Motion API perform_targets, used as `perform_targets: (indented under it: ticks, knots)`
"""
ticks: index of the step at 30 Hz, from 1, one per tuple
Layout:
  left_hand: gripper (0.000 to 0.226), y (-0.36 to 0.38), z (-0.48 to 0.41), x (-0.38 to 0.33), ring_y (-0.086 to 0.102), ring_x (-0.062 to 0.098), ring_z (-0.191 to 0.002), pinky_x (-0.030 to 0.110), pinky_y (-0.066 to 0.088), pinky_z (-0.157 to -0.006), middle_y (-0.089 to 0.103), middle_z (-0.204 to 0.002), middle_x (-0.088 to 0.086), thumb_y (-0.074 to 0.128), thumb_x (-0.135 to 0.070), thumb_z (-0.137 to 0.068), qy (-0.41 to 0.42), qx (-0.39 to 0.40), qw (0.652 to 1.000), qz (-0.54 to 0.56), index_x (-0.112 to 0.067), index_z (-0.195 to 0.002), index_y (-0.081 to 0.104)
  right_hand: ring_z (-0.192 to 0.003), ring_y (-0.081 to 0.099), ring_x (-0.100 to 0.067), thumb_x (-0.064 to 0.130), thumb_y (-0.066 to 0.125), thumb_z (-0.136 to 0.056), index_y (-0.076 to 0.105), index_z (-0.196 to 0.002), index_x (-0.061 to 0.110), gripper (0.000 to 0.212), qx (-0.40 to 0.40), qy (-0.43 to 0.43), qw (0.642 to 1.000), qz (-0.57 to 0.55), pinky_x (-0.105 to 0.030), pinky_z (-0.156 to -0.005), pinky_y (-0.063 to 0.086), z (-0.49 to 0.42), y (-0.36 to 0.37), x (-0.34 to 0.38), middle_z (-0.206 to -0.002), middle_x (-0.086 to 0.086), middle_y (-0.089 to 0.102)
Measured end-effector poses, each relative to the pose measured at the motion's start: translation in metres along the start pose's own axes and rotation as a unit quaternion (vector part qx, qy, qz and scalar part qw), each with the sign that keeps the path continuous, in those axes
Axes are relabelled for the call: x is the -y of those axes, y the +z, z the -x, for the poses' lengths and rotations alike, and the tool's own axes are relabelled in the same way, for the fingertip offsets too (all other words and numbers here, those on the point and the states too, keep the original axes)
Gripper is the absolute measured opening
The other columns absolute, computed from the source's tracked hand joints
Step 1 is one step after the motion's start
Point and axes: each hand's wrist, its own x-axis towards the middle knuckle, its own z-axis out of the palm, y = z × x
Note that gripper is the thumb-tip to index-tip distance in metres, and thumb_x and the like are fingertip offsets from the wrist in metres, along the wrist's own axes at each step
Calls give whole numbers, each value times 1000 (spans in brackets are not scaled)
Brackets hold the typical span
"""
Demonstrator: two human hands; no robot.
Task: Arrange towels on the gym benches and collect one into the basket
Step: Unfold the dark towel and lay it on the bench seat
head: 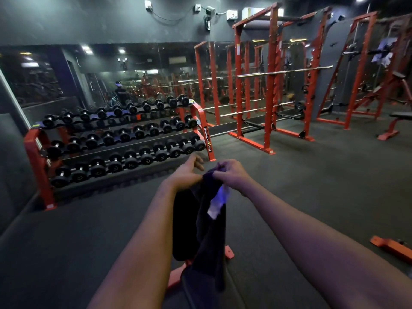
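A dark purple towel (210, 230) with a white patch hangs down in front of me. My right hand (229, 172) pinches its top edge, fingers curled round the cloth. My left hand (189, 171) is beside it at the same edge, with its fingers spread and partly straight; whether it holds the cloth is hidden. Below the towel stands a black padded bench (184, 221) on an orange frame. No basket shows in this view.
A three-tier dumbbell rack (120, 141) stands left against a mirror wall. Orange power racks (272, 85) line the back. Another bench (399, 121) is at far right, with an orange frame piece (392, 247) on the dark rubber floor near my right arm.
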Motion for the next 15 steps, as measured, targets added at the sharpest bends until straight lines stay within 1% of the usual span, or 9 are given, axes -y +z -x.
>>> perform_targets:
  ticks: [2,3,4,6,8,10,12,13,15]
  knots:
    - [71,-4,5,22,61,19,-102,37,53,-90,56,-127,-1,72,-19,-66,-30,97,992,-71,-38,-127,42,-59,55,-18,9,60,-70,66,-63,16,11,-1,-1,999,-42,-32,-58,47,-2,-5,9,-61,-8,60]
    - [72,-4,7,32,59,21,-111,42,49,-99,58,-127,-1,75,-29,-60,-52,129,983,-123,-51,-122,44,-60,54,-18,4,57,-74,66,-66,14,15,9,-1,998,-64,-30,-57,46,-2,-7,13,-63,-9,58]
    - [66,-4,10,40,54,23,-120,47,43,-106,59,-127,0,75,-37,-58,-75,148,968,-188,-59,-114,48,-61,53,-19,2,55,-76,67,-69,10,16,20,-4,997,-80,-27,-57,45,-4,-9,15,-64,-10,58]
    - [47,-8,11,58,37,29,-134,57,24,-114,58,-131,2,72,-41,-71,-107,128,945,-280,-51,-114,57,-62,52,-19,2,54,-75,67,-70,11,17,29,5,996,-82,-27,-57,44,-8,-11,14,-65,-9,57]
    - [33,-15,10,74,28,30,-136,60,15,-110,58,-130,2,65,-43,-83,-116,69,941,-309,-42,-117,62,-63,55,-17,7,56,-76,67,-66,17,18,1,33,999,-23,-29,-59,46,-17,-10,4,-65,-5,61]
    - [28,-22,10,85,36,27,-128,53,23,-105,61,-122,1,63,-44,-87,-106,39,946,-304,-40,-114,65,-70,60,-17,12,60,-77,71,-73,18,13,-42,56,993,96,-29,-69,51,-21,-10,-11,-74,-4,69]
    - [12,-24,9,91,54,22,-110,37,39,-91,66,-108,1,65,-36,-88,-82,3,963,-255,-32,-99,68,-78,63,-19,14,63,-75,73,-80,20,13,-90,80,974,194,-27,-74,50,-22,-8,-27,-82,-3,72]
    - [1,-21,9,92,62,21,-98,30,42,-81,68,-98,2,66,-30,-89,-66,-19,973,-221,-30,-89,67,-79,65,-20,11,63,-74,72,-79,21,14,-107,104,969,197,-27,-73,52,-21,-5,-36,-82,-3,72]
    - [10,-14,7,97,67,26,-83,27,48,-70,69,-83,5,66,-22,-87,-45,-87,978,-184,-28,-79,66,-75,71,-25,3,63,-70,65,-70,22,19,-124,147,969,157,-34,-71,59,-21,3,-51,-78,-5,71]
